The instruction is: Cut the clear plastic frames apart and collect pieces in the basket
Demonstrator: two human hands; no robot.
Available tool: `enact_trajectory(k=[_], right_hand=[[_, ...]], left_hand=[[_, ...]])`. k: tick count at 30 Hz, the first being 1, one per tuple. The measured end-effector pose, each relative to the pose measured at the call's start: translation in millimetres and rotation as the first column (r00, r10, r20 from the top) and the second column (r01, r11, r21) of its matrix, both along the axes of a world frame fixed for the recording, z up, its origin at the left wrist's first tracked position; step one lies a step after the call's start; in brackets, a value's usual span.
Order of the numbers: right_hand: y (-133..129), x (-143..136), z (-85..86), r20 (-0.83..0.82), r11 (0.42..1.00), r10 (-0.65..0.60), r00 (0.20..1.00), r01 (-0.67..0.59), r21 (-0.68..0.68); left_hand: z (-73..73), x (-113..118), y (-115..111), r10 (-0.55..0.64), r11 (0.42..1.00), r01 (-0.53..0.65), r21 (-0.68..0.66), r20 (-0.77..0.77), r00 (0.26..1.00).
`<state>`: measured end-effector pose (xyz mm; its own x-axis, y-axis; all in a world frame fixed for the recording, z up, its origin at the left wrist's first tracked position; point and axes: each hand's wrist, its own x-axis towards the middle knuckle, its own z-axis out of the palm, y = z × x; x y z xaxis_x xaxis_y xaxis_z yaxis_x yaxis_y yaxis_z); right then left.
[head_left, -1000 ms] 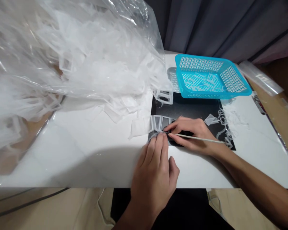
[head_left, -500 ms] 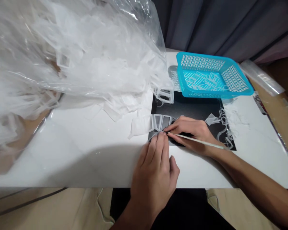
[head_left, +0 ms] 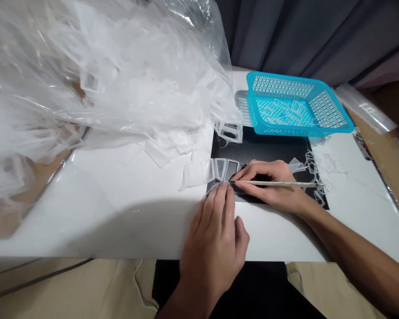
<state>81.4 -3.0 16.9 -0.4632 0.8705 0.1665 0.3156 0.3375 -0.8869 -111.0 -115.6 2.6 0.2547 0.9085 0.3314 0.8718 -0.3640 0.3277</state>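
Observation:
My left hand (head_left: 216,226) lies flat, its fingertips pressing the near edge of a translucent white plastic strip with framed windows (head_left: 221,169). The strip rests partly on a black mat (head_left: 262,149) and partly on the white table. In my right hand (head_left: 269,184) a thin pale stick-like tool (head_left: 282,183) is pinched like a pen. Its tip meets the strip just beyond my left fingertips; the exact contact is too small to make out. Thin white cut-off frames (head_left: 310,161) and a clear scrap (head_left: 296,165) lie at the mat's right side.
A large clear bag (head_left: 146,88) of white plastic pieces covers the back left. A blue basket (head_left: 302,131) holding a few thin frames stands at the mat's far edge. On the right lie a clear plastic roll (head_left: 365,108) and a small dark red object (head_left: 362,144).
The back end of the stick-like tool has swung up and away from me, so it lies more level. My right hand has turned slightly with it; my left hand stays put.

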Motion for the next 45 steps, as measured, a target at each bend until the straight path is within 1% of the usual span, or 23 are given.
enact_trajectory(k=[6, 13, 16, 21, 24, 27, 31, 35, 41, 45], right_hand=[[2, 3, 0.6, 0.031, 1.000, 0.012, 0.999, -0.012, 0.008], [6, 5, 2.5, 0.156, 0.982, 0.105, 0.982, -0.127, 0.138], [8, 8, 3.1, 0.192, 0.979, 0.111, 0.975, -0.141, 0.150], [11, 17, 4.4, 0.223, 0.976, 0.127, 0.966, -0.161, 0.144], [12, 21, 5.1, 0.236, 0.977, 0.114, 0.965, -0.152, 0.149], [13, 24, 4.9, 0.234, 0.977, 0.098, 0.967, -0.138, 0.160], [13, 24, 5.5, 0.169, 0.975, 0.111, 0.979, -0.140, 0.174], [14, 25, 7.2, 0.133, 0.971, 0.149, 0.980, -0.170, 0.167], [15, 26, 6.5, 0.131, 0.968, 0.173, 0.976, -0.193, 0.161], [16, 27, 8.0, 0.109, 0.966, 0.186, 0.977, -0.202, 0.160]], left_hand=[[0.3, -1, -1, 0.008, 1.000, -0.008, -0.008, 0.001, 1.000], [2.2, 0, -1, 0.045, 0.999, -0.045, -0.010, -0.019, 0.999], [2.4, 0, -1, 0.053, 0.998, -0.053, -0.014, -0.028, 0.998], [2.4, -1, -2, 0.025, 1.000, -0.024, 0.009, -0.043, 0.999], [3.1, -2, -1, -0.001, 1.000, 0.002, 0.010, -0.050, 0.999], [3.9, -3, -1, -0.031, 0.999, 0.029, -0.032, -0.058, 0.998], [4.1, -3, 0, -0.046, 0.997, 0.042, -0.062, -0.074, 0.996], [3.7, -2, 1, -0.037, 0.997, 0.032, -0.069, -0.074, 0.997], [4.1, 0, 1, -0.026, 0.995, 0.019, -0.093, -0.071, 0.997], [4.9, 1, 2, -0.014, 0.996, 0.009, -0.086, -0.063, 0.998]])
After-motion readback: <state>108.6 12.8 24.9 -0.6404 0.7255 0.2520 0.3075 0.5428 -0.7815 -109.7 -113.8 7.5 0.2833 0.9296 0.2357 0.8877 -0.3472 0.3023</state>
